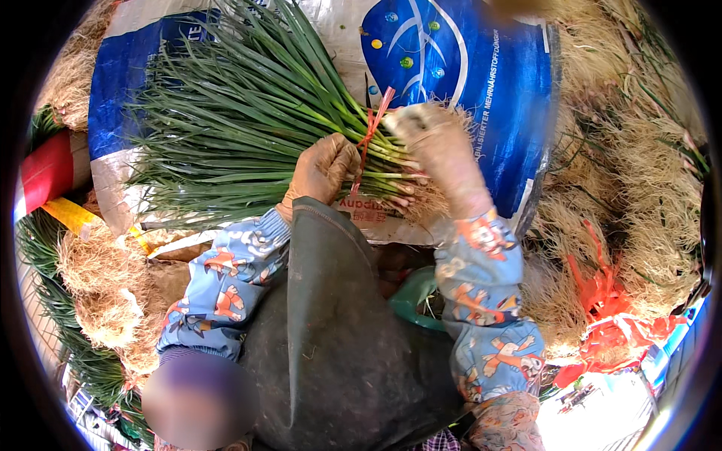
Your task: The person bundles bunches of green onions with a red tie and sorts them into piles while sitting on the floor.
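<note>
A bundle of spring onions [248,120] lies across a blue and white sack, leaves to the left and pale, rooted ends to the right. A red plastic strip [369,134] goes around the stems near the root end. My left hand [322,171], in a dirty tan glove, is closed at the near side of the bundle, its fingertips pinching at the strip. Blurred by motion, my gloved right hand [432,139] is over the root end, its fingers close to the strip's far end. Whether they grip anything is not clear.
Under the bundle is the printed sack [519,113]. Heaps of rooted onions [624,195] lie at the right, with more bunches [105,286] at the left. Red plastic strips [609,323] lie at the lower right. A green container [416,301] sits beside my dark apron [346,338].
</note>
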Available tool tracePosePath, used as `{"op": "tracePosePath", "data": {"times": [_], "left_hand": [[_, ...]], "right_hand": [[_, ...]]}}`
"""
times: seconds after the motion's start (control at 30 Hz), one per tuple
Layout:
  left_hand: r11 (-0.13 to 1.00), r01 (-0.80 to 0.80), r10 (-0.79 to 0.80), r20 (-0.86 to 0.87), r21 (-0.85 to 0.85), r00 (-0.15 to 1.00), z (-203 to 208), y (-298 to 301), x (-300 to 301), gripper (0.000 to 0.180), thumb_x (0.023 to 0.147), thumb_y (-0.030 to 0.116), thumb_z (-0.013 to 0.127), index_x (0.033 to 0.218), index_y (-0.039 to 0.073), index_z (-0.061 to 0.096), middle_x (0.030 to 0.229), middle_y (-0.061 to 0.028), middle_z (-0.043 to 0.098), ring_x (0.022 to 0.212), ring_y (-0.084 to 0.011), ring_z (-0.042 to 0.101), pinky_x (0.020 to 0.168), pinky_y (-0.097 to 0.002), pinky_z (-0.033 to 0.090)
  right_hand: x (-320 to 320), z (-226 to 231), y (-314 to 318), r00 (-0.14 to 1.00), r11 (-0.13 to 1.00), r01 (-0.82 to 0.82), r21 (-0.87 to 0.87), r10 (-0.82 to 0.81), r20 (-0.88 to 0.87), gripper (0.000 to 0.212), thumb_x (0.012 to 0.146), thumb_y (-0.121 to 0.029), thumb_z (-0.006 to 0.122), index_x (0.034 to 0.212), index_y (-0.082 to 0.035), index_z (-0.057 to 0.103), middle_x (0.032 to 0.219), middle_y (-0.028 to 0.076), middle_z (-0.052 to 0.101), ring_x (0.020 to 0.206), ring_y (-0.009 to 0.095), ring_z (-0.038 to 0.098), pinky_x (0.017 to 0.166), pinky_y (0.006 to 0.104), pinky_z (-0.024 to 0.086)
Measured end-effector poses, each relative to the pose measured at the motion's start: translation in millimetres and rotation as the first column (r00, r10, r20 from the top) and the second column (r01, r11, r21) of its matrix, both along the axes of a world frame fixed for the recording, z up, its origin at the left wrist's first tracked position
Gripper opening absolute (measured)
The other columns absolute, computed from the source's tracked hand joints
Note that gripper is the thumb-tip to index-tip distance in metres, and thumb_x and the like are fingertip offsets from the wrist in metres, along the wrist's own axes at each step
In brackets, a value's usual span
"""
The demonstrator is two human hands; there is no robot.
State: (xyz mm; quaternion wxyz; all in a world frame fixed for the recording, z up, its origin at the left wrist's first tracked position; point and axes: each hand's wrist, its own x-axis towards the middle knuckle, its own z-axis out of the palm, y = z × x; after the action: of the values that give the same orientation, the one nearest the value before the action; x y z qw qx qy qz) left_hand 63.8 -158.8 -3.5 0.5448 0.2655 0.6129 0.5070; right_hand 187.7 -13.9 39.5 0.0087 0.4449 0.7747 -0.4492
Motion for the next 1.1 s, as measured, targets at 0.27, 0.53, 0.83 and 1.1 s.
{"op": "tracePosePath", "data": {"times": [0.27, 0.53, 0.83, 1.1], "left_hand": [[0.998, 0.023, -0.02, -0.042, 0.061, 0.999, -1, 1, -3, 0.021, 0.093, 0.016, 0.042, 0.08, 0.002, 0.05, 0.073, -0.0029, 0.052, 0.065, -0.0091, 0.048, 0.061, -0.0214, 0.042], [0.997, 0.008, -0.009, 0.015, 0.081, 1.0, 13, 0, 2, 0.02, 0.091, 0.016, 0.045, 0.078, 0.002, 0.051, 0.071, -0.0024, 0.051, 0.064, -0.0107, 0.048, 0.06, -0.0227, 0.041], [0.994, -0.09, 0.081, 0.131, 0.068, 0.988, 16, 1, 5, 0.025, 0.09, 0.024, 0.049, 0.085, 0.0, 0.053, 0.07, -0.0045, 0.055, 0.062, -0.0136, 0.055, 0.058, -0.0242, 0.044], [0.991, -0.1, 0.112, 0.154, -0.084, 0.982, 70, 2, 11, 0.026, 0.091, 0.022, 0.045, 0.074, 0.002, 0.048, 0.065, -0.0058, 0.05, 0.051, -0.0111, 0.047, 0.05, -0.0234, 0.039]], "right_hand": [[-25, -25, -21, 0.998, 0.98, 0.028, 0.195, -0.017, -0.061, 0.025, 0.075, -0.029, 0.061, 0.082, -0.005, 0.059, 0.079, 0.015, 0.06, 0.08, 0.031, 0.057, 0.07, 0.0402, 0.043], [-21, -41, -24, 1.0, 0.855, 0.013, 0.518, -0.014, -0.002, 0.018, 0.079, -0.022, 0.056, 0.074, -0.006, 0.059, 0.076, 0.01, 0.058, 0.074, 0.027, 0.057, 0.068, 0.0362, 0.043], [-41, -4, -19, 0.873, 0.653, -0.43, 0.624, 0.476, 0.104, 0.014, 0.076, -0.021, 0.055, 0.075, -0.009, 0.06, 0.072, 0.008, 0.058, 0.068, 0.028, 0.058, 0.06, 0.0391, 0.045], [-67, -15, 17, 0.93, 0.868, -0.362, 0.339, 0.311, 0.195, 0.024, 0.079, -0.028, 0.056, 0.081, -0.004, 0.06, 0.081, 0.011, 0.062, 0.076, 0.031, 0.058, 0.068, 0.0386, 0.046]]}}
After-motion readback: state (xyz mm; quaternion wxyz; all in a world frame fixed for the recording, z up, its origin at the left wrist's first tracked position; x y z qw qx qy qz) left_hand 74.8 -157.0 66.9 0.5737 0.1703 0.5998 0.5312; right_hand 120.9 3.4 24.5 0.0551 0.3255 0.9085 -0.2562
